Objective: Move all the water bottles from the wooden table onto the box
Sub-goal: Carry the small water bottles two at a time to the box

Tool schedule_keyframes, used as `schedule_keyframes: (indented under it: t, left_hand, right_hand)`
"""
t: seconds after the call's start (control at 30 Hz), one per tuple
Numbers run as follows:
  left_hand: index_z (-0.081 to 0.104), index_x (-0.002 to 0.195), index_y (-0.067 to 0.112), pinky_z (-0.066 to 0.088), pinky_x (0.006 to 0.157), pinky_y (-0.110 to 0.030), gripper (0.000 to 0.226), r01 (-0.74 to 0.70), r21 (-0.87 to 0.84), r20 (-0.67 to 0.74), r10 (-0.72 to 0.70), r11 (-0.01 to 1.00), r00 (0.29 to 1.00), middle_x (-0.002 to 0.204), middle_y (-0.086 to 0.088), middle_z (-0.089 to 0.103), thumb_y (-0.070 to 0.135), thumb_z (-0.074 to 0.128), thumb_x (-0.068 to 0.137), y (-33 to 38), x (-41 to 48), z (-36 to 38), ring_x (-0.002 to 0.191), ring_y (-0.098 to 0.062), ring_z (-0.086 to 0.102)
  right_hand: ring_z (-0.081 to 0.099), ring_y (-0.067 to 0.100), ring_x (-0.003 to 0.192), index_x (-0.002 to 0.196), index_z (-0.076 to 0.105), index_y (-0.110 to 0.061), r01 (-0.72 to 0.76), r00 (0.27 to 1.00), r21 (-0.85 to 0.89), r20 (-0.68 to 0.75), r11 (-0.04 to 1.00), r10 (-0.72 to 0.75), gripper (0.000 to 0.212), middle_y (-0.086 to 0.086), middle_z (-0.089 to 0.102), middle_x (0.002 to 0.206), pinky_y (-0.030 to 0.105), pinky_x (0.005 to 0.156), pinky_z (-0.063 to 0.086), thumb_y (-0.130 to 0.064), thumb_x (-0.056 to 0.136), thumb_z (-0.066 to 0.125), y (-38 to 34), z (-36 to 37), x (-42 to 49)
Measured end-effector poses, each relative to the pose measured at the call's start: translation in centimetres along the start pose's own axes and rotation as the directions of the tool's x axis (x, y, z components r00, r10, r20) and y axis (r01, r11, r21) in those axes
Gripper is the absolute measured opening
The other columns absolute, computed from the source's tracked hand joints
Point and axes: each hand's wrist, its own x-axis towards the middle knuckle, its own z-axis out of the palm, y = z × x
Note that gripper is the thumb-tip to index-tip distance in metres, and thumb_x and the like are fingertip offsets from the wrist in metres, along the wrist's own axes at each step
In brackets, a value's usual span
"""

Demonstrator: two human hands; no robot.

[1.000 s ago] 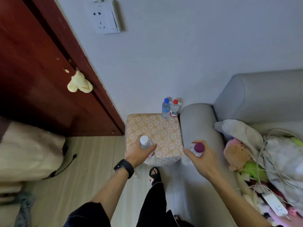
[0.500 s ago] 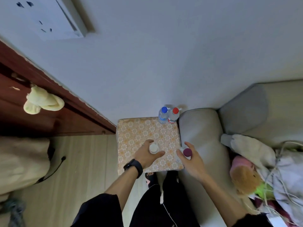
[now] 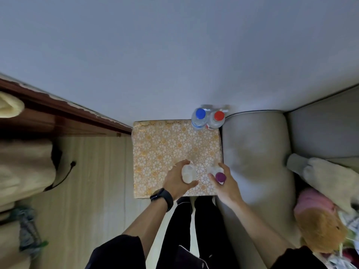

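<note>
- Head view: pale wall and plank floor frame the patterned box, wedged against a grey sofa arm.
- Left hand, grip clenched on the white-capped bottle; right hand likewise on the purple-capped bottle, both over the near edge.
- Risk: early release tips either off the edge.
- Blue-capped bottle and red-capped bottle crowd the far corner; a knock would topple them.

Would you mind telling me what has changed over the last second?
Both hands carried their bottles in over the box: left hand with the white-capped bottle, right hand with the purple-capped bottle. Both grips hold. Blue-capped bottle and red-capped bottle stayed put.
</note>
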Motion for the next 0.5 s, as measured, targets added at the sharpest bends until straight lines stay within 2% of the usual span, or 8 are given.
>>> schedule_keyframes:
  t: [0.1, 0.2, 0.3, 0.4, 0.43, 0.5]
  left_hand:
    - [0.045, 0.14, 0.029, 0.051, 0.094, -0.039, 0.078, 0.047, -0.003, -0.004, -0.047, 0.999, 0.999, 0.136, 0.005, 0.054, 0.041, 0.085, 0.074, -1.4, 0.6, 0.4, 0.117, -0.023, 0.057]
    - [0.045, 0.136, 0.037, 0.054, 0.091, -0.041, 0.075, 0.062, -0.023, -0.035, -0.063, 0.998, 0.997, 0.133, 0.01, 0.055, 0.05, 0.082, 0.073, -2.7, 0.9, 0.4, 0.114, -0.02, 0.059]
    - [0.036, 0.142, 0.043, 0.051, 0.091, -0.037, 0.089, 0.061, -0.012, -0.011, -0.061, 0.998, 0.998, 0.136, 0.014, 0.05, 0.056, 0.083, 0.068, -3.0, 0.8, 0.3, 0.113, -0.016, 0.055]
    - [0.017, 0.148, 0.05, 0.054, 0.09, -0.043, 0.108, 0.066, 0.026, -0.005, -0.066, 0.997, 0.998, 0.137, 0.011, 0.051, 0.05, 0.086, 0.064, -3.8, 0.6, 0.4, 0.11, -0.019, 0.057]
    - [0.017, 0.145, 0.053, 0.056, 0.086, -0.046, 0.104, 0.075, 0.035, -0.018, -0.074, 0.997, 0.997, 0.135, 0.008, 0.055, 0.049, 0.084, 0.065, -4.3, 0.6, 0.6, 0.107, -0.021, 0.06]
    - [0.026, 0.138, 0.052, 0.058, 0.078, -0.048, 0.083, 0.089, 0.036, -0.057, -0.087, 0.995, 0.995, 0.122, 0.005, 0.063, 0.051, 0.077, 0.073, -4.6, 0.5, 0.9, 0.098, -0.022, 0.065]
  right_hand:
    - [0.052, 0.011, 0.123, 0.144, 0.036, -0.035, 0.005, 1.0, -0.024, 0.011, 1.0, -0.004, 0.06, -0.015, 0.047, 0.137, 0.023, 0.099, 0.04, -0.047, 0.092, 0.064, 1.0, 0.4, 0.3]
    - [0.056, 0.011, 0.118, 0.141, 0.037, -0.038, -0.014, 1.0, 0.0, -0.018, 1.0, 0.014, 0.065, -0.012, 0.053, 0.133, 0.023, 0.095, 0.042, -0.055, 0.086, 0.067, 2.0, 0.5, 0.3]
    - [0.054, 0.019, 0.128, 0.148, 0.028, -0.038, -0.041, 0.999, -0.014, -0.037, 0.999, 0.041, 0.089, -0.003, 0.052, 0.143, 0.034, 0.105, 0.045, -0.072, 0.073, 0.063, 3.1, 0.5, 0.2]
    - [0.051, 0.022, 0.133, 0.156, 0.016, -0.03, -0.085, 0.996, -0.058, -0.011, 0.995, 0.085, 0.108, -0.002, 0.045, 0.151, 0.037, 0.11, 0.042, -0.072, 0.072, 0.069, 3.3, 0.4, 0.6]
    - [0.053, 0.022, 0.13, 0.154, 0.021, -0.028, -0.098, 0.995, -0.077, -0.013, 0.992, 0.097, 0.105, -0.003, 0.049, 0.148, 0.036, 0.106, 0.045, -0.07, 0.073, 0.073, 3.4, 0.4, 0.6]
    - [0.062, 0.017, 0.112, 0.145, 0.037, -0.022, -0.109, 0.994, -0.107, -0.029, 0.988, 0.106, 0.088, -0.007, 0.061, 0.127, 0.027, 0.089, 0.049, -0.062, 0.076, 0.075, 3.6, 0.5, 0.5]
